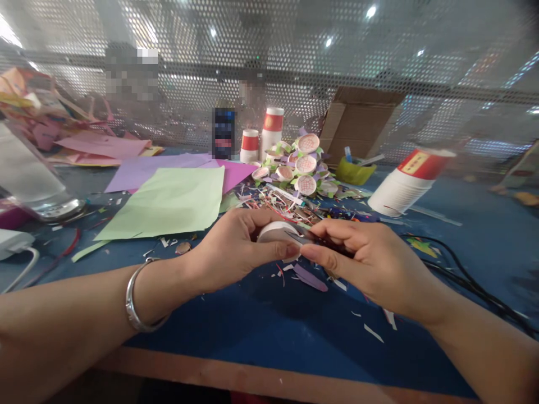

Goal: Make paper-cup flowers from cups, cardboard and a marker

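Just above the table, my left hand (pixel 238 244) is closed around a small round white thing that looks like a roll of tape (pixel 275 227), thumb along its near side. My right hand (pixel 357 252) is closed too, thumb and fingers pinching at the roll's right edge, where a thin strip seems to come off. Fingers cover much of the roll and strip. Paper scraps (pixel 309 276) lie below and behind my hands. Beyond them stands a pile of cut cup bottoms (pixel 306 164) with green and purple paper pieces.
Green paper (pixel 168 202) and purple paper (pixel 155 168) lie at left, near a glass of water (pixel 37 174). Stacked paper cups (pixel 408 182) lean at right, near black cables (pixel 471 280). A cardboard box (pixel 357 123) stands behind, before a perforated metal screen (pixel 290 50).
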### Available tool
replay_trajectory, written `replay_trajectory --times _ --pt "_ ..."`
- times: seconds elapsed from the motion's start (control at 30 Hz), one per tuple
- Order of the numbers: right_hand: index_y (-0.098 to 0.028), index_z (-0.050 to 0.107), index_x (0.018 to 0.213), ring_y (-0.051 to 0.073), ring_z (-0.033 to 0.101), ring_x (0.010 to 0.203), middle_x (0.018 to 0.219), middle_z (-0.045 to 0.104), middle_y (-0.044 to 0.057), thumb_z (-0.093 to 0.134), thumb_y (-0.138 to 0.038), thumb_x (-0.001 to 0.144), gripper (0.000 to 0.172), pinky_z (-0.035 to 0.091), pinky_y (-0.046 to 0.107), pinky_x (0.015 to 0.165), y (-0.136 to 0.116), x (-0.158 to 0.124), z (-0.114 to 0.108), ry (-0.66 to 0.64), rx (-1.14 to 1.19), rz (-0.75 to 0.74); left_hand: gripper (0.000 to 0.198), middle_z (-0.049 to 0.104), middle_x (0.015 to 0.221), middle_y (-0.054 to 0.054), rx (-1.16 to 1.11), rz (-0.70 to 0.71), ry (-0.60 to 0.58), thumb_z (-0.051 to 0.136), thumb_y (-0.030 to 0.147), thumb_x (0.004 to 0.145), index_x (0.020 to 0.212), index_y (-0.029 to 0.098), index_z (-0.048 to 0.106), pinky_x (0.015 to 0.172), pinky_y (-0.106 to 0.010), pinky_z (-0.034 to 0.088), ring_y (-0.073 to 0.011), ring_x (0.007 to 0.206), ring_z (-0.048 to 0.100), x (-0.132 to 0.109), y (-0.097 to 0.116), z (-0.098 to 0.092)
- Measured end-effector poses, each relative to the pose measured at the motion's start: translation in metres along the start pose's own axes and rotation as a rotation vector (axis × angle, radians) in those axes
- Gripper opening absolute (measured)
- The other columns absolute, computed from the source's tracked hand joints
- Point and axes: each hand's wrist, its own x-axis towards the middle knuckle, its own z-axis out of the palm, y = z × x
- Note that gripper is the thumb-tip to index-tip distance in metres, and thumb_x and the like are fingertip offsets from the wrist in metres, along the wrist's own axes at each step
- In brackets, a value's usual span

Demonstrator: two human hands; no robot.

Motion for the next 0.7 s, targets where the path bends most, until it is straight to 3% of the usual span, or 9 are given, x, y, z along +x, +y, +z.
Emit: replay_trajectory --times 0.2,0.53,0.7 --pt "-0.019 0.068 0.081 0.010 0.047 0.057 0.067 0.058 -0.003 0.061 -0.041 0.096 0.027 0.036 0.023 0.051 -0.0001 0.0005 -0.0003 0.005 -0.026 -0.042 0.026 0.056 0.070 0.003 -0.010 -0.006 -0.030 0.081 0.038 0.080 0.082 0.014 0.071 0.057 -0.022 0.033 -0.0086 0.063 0.045 -0.0022 -0.0012 0.0000" --pt "-0.018 0.066 0.079 0.009 0.047 0.059 0.065 0.055 -0.004 0.060 -0.038 0.098 0.028 0.037 0.021 0.054 -0.0016 -0.0020 -0.0023 0.013 -0.060 -0.082 0.019 0.052 0.063 0.004 -0.051 -0.004 -0.023 0.082 0.023 0.076 0.070 0.012 0.068 0.054 -0.019 0.032 -0.0065 0.060 0.041 -0.0049 0.0074 0.0030" --pt "-0.018 0.067 0.079 0.009 0.047 0.058 0.064 0.055 -0.004 0.059 -0.037 0.098 0.028 0.037 0.020 0.053 -0.0005 -0.0025 -0.0020 0.027 -0.069 -0.113 0.024 0.049 0.061 0.005 -0.075 0.008 -0.039 0.082 0.026 0.077 0.068 0.011 0.066 0.052 -0.017 0.030 -0.0054 0.059 0.039 -0.0029 0.0047 0.0033"
